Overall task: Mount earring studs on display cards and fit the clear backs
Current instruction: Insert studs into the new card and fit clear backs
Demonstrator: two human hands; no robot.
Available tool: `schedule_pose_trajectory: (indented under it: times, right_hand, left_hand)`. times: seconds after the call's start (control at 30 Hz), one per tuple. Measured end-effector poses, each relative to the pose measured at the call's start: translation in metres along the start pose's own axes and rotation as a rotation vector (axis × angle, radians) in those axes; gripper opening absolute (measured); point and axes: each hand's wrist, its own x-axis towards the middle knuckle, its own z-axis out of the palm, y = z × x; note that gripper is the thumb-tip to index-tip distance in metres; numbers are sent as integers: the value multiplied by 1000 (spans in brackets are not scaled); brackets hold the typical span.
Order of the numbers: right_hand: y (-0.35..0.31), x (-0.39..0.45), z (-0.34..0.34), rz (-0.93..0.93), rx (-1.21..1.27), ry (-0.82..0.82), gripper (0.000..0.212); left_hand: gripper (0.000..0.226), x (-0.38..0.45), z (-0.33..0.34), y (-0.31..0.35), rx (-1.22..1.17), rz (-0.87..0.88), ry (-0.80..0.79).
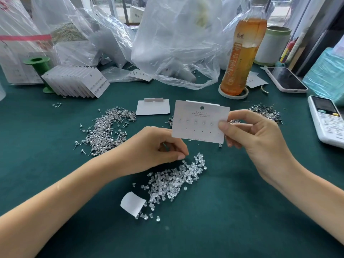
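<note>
Two bare hands work over a dark green bench (232,211). Right hand (260,138), center right of frame, pinches the right edge of a white display card (200,121) between thumb and curled fingers (234,133), card held upright just above the bench. Card's upper row carries five small studs; lower row shows bare holes. Left hand (158,148), just below-left of the card, has fingers curled with thumb and fingertip pressed together at the top edge of the clear backs pile (175,181); cannot tell if a back is pinched between them. Clear backs lie scattered at frame center-bottom, with a curled white paper scrap (132,202) touching the pile's lower left. Silver stud heap (108,129) sits left of center, a darker stud heap (266,112) at right behind the right hand. Blank card (153,107) lies flat behind the held one. Stack of filled cards (78,81) leans at upper left by a green spool (38,65). Plastic bags (175,43) crowd the top, orange drink bottle (242,56) upper right, phone (286,79) and white remote (325,120) at right edge.
</note>
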Motion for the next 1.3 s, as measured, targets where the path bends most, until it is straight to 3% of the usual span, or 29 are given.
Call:
schedule_pose_trajectory:
  times: [0.4,0.47,0.63,0.73,0.8,0.87,0.93,1.0,1.07,1.17,1.3]
  right_hand:
    - [1,-2,2,-87,7,24,9]
    - [2,-4,2,-233,-94,37,9]
    - [10,-9,-7,-1014,-795,-162,16]
    - [11,-9,-8,-1212,-995,-207,20]
    - [10,-9,-6,-1289,-1058,-207,23]
    - [10,-8,-6,-1342,-1113,-205,24]
    - [9,-7,-6,-1366,-1139,-215,25]
    - [10,-6,-4,-1379,-1155,-226,23]
    - [11,-6,-2,-1386,-1170,-232,20]
    - [13,-6,1,-1374,-1178,-234,20]
    - [14,-6,2,-1342,-1167,-236,23]
  left_hand:
    - [6,0,1,1,127,41,-37]
    - [5,2,1,-1,31,23,23]
    - [13,8,-10,-6,-145,-61,159]
    - [21,8,-9,-6,-259,-125,165]
    - [18,10,-7,-7,-133,-127,232]
    - [17,10,-9,-6,-22,-130,337]
    - [12,9,-11,0,-111,-109,382]
    - [1,5,-11,11,-317,-57,285]
    - [12,1,-7,21,-402,12,163]
    - [17,-3,0,27,-374,50,50]
    - [17,-5,2,27,-355,30,23]
